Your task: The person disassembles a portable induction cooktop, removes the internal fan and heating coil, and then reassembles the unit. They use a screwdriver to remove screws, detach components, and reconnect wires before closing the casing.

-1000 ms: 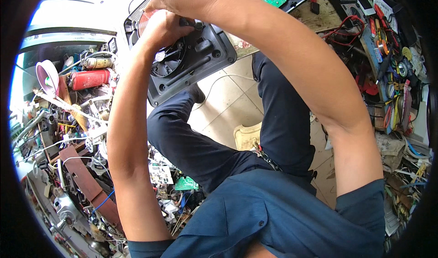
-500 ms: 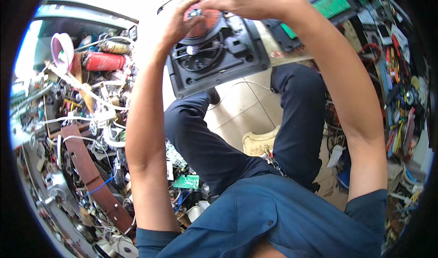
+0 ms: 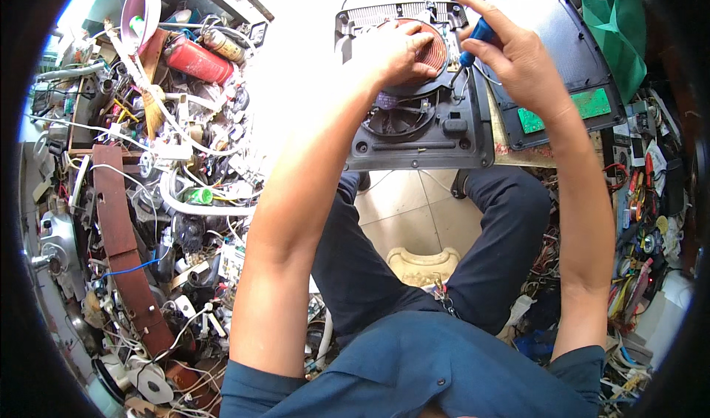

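An opened dark grey induction cooker base [image 3: 421, 141] rests across my knees, with a round copper coil [image 3: 435, 48] and a black fan [image 3: 403, 115] inside it. My left hand [image 3: 399, 48] lies flat on the coil, fingers spread over it. My right hand [image 3: 514, 56] grips a blue-handled screwdriver [image 3: 473, 39] whose tip points down at the base beside the coil. The cooker's black top panel [image 3: 562, 56] lies just right of the base, with a green circuit board [image 3: 566, 111] on its lower part.
A heap of scrap fills the left side: a red cylinder [image 3: 198, 59], a pink funnel-shaped part [image 3: 140, 8], white cables, a brown strap [image 3: 122, 248]. More wires and small parts crowd the right edge. A green bag [image 3: 614, 26] lies top right. Tiled floor and a beige stool [image 3: 421, 263] show between my legs.
The view has tipped down, so the cooker base now sits lower and fuller in frame. My left hand stays on the coil; my right hand now shows the screwdriver at the base.
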Tool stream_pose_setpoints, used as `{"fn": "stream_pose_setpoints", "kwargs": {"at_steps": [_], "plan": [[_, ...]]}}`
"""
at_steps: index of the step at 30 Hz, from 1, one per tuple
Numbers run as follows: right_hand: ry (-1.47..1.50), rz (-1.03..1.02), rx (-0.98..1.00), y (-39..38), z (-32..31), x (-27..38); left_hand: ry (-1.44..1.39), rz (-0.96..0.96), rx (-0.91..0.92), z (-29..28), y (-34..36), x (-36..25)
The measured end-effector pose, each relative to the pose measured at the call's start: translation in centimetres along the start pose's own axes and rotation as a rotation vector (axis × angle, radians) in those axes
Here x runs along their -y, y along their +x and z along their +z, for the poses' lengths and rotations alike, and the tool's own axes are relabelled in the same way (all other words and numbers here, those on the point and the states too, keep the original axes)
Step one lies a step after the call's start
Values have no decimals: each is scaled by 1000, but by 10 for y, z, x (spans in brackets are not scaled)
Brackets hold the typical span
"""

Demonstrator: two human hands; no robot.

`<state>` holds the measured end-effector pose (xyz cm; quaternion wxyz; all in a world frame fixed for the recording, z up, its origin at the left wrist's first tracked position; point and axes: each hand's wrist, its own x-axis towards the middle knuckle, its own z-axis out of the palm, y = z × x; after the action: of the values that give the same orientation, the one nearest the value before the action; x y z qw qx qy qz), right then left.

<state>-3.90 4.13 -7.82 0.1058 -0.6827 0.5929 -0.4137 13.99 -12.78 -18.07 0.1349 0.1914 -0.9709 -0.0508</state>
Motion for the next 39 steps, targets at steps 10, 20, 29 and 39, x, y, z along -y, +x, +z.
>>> {"fn": "stream_pose_setpoints", "kwargs": {"at_steps": [10, 20, 29, 39], "plan": [[77, 142, 60, 2, -8, 7, -13, -206, 180, -17, 35, -4], [210, 45, -3, 1, -2, -2, 60, -204, 263, -20, 42, -5], [-100, -215, 4, 16, 8, 9, 25, -52, 31, 0, 22, 17], [-290, 53, 91, 3, -2, 49, -201, -20, -145, -81, -112, -85]]}}
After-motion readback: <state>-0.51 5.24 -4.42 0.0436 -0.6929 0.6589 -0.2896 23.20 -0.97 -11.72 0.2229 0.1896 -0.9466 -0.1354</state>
